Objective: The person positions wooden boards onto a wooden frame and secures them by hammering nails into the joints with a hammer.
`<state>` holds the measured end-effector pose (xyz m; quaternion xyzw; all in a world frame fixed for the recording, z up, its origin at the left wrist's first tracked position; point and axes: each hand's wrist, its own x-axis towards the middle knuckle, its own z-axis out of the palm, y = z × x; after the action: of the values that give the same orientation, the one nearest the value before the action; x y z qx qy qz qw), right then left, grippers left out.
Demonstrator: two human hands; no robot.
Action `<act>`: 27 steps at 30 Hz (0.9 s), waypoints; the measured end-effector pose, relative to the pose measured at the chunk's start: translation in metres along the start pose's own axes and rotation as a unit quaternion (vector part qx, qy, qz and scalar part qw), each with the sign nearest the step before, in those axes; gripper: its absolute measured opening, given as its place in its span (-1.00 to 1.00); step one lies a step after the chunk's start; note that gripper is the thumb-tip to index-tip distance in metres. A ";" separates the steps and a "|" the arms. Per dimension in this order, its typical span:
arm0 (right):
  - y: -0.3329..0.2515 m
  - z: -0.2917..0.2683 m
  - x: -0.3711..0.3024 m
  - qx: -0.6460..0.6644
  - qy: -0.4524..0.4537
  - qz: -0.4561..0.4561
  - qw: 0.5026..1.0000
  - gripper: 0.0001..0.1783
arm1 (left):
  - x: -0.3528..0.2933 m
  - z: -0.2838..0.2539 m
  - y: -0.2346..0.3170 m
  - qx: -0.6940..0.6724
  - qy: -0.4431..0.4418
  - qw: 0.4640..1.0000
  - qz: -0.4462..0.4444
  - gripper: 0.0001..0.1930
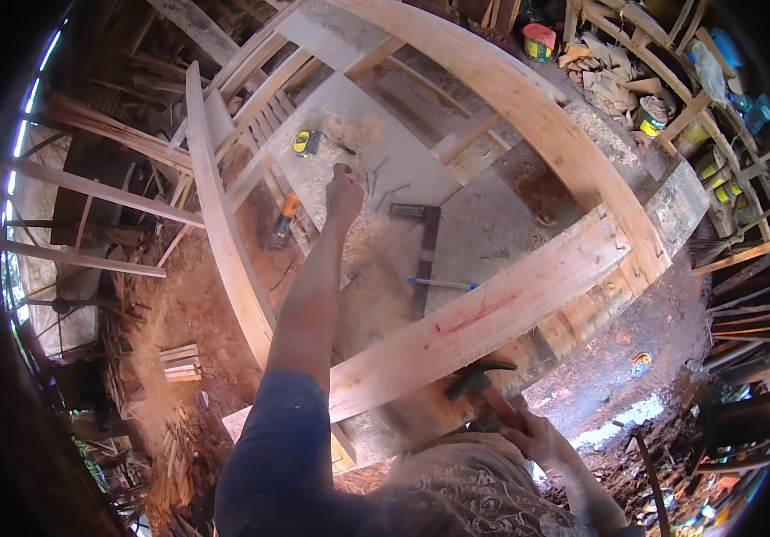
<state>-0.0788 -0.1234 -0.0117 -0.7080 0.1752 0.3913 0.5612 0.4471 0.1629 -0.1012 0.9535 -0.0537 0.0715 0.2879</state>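
My left hand (344, 186) reaches far forward over a flat panel (327, 94) strewn with sawdust. Its fingers are drawn together; what they hold, if anything, is too small to make out. Thin dark pieces, which look like nails (383, 174), lie just right of it. Past the fingers sits a yellow and black tape measure (306, 143). Close to my body, my right hand (535, 438) grips a claw hammer (499, 404) by its handle, the dark head resting near the lower edge of a pale plank (483, 315). That plank lies across a wooden frame and bears reddish marks.
A dark try square (427, 242) and a blue-white pen (443, 284) lie beyond the plank. An orange-handled tool (285, 217) is left of my forearm. Long frame rails (528, 94) curve around the panels. Tins (651, 116) and scrap wood stand at the right.
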 end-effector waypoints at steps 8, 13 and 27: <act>0.011 0.007 0.000 0.027 0.015 -0.005 1.000 -0.37 | 0.022 0.021 0.034 0.139 -0.117 0.979 -0.088 -0.66; -0.007 0.020 -0.007 0.003 0.002 0.051 0.999 -0.38 | 0.023 0.024 -0.001 0.145 -0.041 0.989 0.002 -0.64; -0.003 0.147 0.018 0.282 0.177 -0.068 0.940 -0.75 | -0.253 -0.381 -0.137 -0.517 -0.027 0.828 -0.215 -0.81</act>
<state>-0.1183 0.0181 -0.0324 -0.5885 0.3259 0.1551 0.7235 0.1776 0.5039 0.0964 0.6541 0.1158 -0.0566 0.7453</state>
